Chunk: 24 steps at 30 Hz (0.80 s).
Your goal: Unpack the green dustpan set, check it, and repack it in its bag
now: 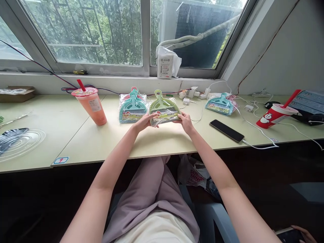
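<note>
Nearest the camera, the person's lap in pale mauve trousers (152, 192) sits under the edge of the pale yellow-green laminate desk (106, 141), both bare forearms reaching forward over it. The left hand (144, 121) and the right hand (186, 122) are apart, each pinching one lower corner of a lime-green plastic mini dustpan-and-brush set in a clear wrapper (164, 109); the two-sided grip keeps the crinkly packet flat and square to the person, label end toward them and handle pointing to the window. It lies on the desk just beyond the front edge, straight ahead. Touching its left side lies a small stack of teal plastic dustpan sets in the same wrapping (133, 108), seemingly kept close as a pile within reach. Further left stands a clear plastic cup of orange drink with a red straw (91, 104), upright and clear of the packets. To the right, a black smartphone (226, 130) lies face up on its white charging cable (258, 143), and beyond it another teal dustpan set (219, 104) lies apart from the rest. A red paper cup with a red straw (274, 116) looks tilted near the far right. At the back, a white labelled parcel (165, 65) leans on the window sill.
</note>
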### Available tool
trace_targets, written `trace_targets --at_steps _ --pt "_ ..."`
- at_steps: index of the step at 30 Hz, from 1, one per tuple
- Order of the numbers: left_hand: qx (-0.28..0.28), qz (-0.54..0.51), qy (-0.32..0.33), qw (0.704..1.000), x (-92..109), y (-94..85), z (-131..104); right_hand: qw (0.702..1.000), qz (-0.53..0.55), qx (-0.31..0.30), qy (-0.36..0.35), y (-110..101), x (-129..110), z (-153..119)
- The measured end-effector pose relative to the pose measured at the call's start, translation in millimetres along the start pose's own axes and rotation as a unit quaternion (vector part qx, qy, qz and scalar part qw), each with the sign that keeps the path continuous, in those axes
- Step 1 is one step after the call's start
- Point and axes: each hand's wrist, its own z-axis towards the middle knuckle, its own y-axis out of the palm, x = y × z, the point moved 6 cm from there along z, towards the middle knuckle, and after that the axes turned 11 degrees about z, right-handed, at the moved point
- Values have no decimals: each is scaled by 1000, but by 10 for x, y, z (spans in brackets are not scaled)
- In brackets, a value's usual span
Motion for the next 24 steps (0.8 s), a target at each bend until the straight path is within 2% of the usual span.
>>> trace_targets --at_steps 3,6,8,10,12,14,16,19,21,24 --pt "-3 1 77 997 130 96 -45 998 19 45 -46 -98 -48 20" --pt "-20 102 109 989 128 198 -25 995 15 67 -75 -166 -77 16" --pt "33 186 130 973 96 188 32 995 -6 63 -76 -168 -75 6" --pt "111 242 158 951 81 139 80 996 -32 46 -75 -135 -68 -4" --pt "174 258 184 932 80 90 92 995 -53 27 -74 -91 -60 -8" --pt "217 226 198 929 72 45 78 996 -62 13 -67 -57 -43 -4" --pt "251 161 189 936 35 -6 61 997 -63 3 -54 -38 -16 4" --pt "284 72 135 946 -75 -73 73 997 -66 -3 -33 -27 25 13" --pt "281 50 96 954 -144 -96 109 997 -76 1 -20 -27 48 11" --pt "259 71 61 961 -196 -108 164 995 -101 6 -12 -17 61 -1"
